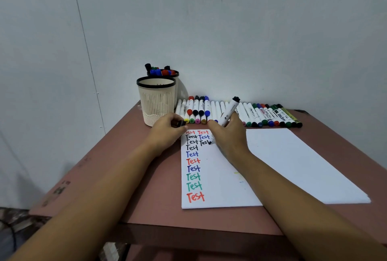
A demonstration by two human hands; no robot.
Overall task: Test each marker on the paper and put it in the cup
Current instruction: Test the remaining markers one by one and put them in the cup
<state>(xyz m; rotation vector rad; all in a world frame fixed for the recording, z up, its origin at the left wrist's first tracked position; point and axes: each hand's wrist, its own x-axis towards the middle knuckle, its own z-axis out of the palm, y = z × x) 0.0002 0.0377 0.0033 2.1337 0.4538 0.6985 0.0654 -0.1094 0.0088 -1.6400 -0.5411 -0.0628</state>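
We see a cream, ribbed plastic cup (156, 101) with a black rim standing on the reddish table (146, 198). Just beside it, our left hand (167, 129) curls round a small black cap (180, 123). On the smooth white paper (282, 162), our right hand (229, 137) grips a white cylindrical marker (229, 111), tip touching the sheet. Behind lies a row of markers (261, 114).

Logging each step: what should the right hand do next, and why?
Probably finish the last t: the black marker in the right hand has its tip on the paper at an unfinished "Tes", while the left hand holds the cap.
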